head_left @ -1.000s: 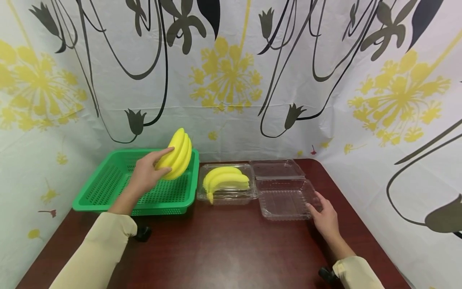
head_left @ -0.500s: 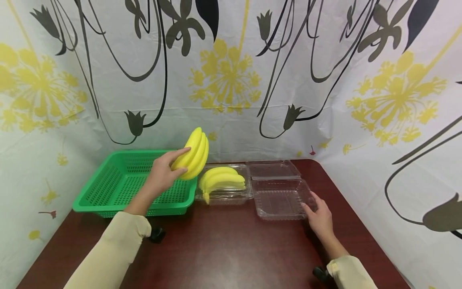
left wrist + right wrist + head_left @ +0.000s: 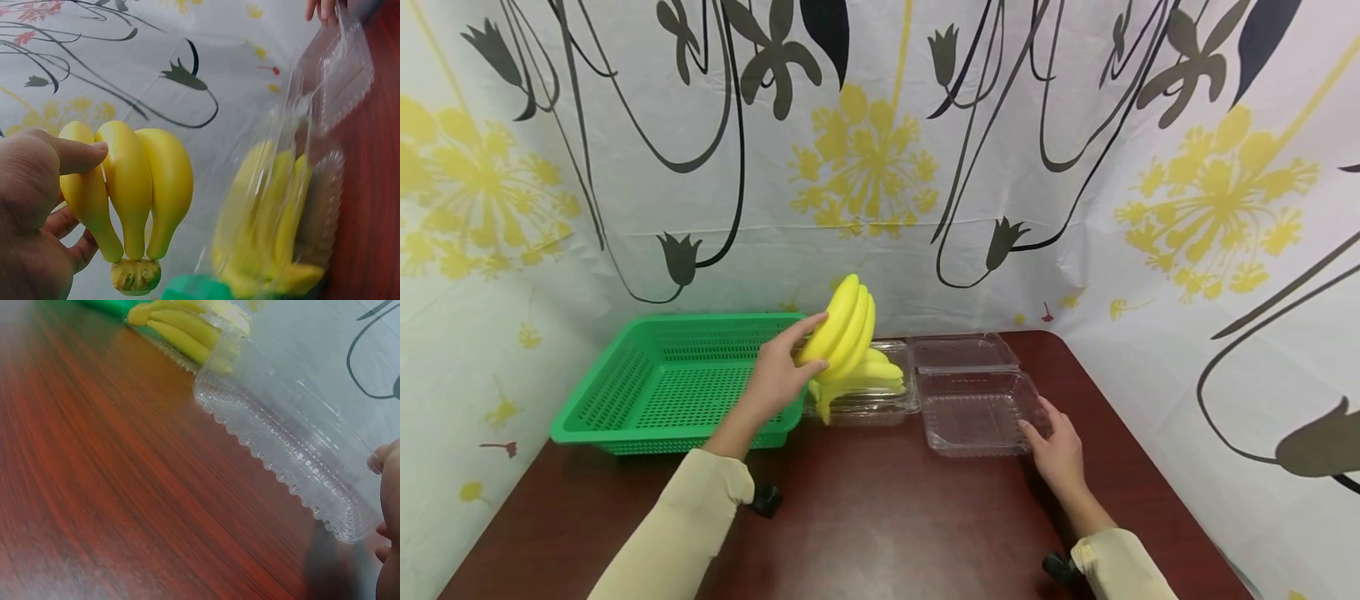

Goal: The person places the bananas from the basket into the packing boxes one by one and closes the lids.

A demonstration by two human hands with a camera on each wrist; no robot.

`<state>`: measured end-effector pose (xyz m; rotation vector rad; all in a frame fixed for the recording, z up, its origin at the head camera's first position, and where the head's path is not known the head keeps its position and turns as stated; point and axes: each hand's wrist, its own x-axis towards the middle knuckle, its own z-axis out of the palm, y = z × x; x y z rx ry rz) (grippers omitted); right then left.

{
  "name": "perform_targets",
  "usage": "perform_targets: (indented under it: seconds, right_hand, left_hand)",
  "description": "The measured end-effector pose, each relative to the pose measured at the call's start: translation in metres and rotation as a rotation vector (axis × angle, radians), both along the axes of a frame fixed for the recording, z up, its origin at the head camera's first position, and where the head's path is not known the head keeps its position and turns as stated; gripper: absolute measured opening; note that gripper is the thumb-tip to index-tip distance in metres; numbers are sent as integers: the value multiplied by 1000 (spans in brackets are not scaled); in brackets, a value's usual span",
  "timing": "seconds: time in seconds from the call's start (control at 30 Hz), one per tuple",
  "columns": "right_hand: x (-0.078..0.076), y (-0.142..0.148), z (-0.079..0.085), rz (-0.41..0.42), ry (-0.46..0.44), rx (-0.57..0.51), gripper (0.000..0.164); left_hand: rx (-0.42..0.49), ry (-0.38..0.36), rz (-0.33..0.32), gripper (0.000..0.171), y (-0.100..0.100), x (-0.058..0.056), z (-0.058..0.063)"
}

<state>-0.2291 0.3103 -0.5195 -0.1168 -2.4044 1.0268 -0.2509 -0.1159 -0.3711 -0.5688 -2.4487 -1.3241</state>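
Note:
My left hand [image 3: 780, 375] grips a bunch of yellow bananas [image 3: 844, 329] in the air, beside the green basket's right end. In the left wrist view the thumb lies across this held bunch [image 3: 128, 181], its brown stem end pointing down. Behind and below it, a second banana bunch [image 3: 883, 375] lies in a clear plastic container [image 3: 891, 408], partly hidden by the held one. Farther right stands another clear container [image 3: 973, 417] with its lid [image 3: 966, 352] folded back. My right hand [image 3: 1060, 446] pinches its right wall between thumb and fingers; the right wrist view shows its ridged wall [image 3: 275, 450].
A green perforated basket [image 3: 587, 412] stands at the back left of the dark red wooden table [image 3: 880, 517]. A pale patterned cloth [image 3: 865, 267] hangs directly behind the table and along both sides.
The left hand has carried its banana bunch rightward from over the green basket to over the filled container's left side. The right hand keeps its hold on the other container.

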Motion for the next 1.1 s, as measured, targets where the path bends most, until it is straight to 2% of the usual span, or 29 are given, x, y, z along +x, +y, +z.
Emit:
perform_targets:
  seconds: [0.43, 0.73, 0.83, 1.1]
  right_hand:
    - [-1, -2, -2, -7, -4, -5, 56]
    - [2, 0, 0, -17, 10, 0, 54]
    - [3, 0, -1, -16, 9, -1, 55]
    - [5, -1, -3, -27, -3, -7, 54]
  left_hand:
    - [112, 9, -42, 67, 47, 4, -14]
    - [156, -4, -116, 67, 82, 4, -21]
    - [168, -14, -150, 66, 91, 5, -26]
    - [214, -37, -176, 66, 107, 5, -41]
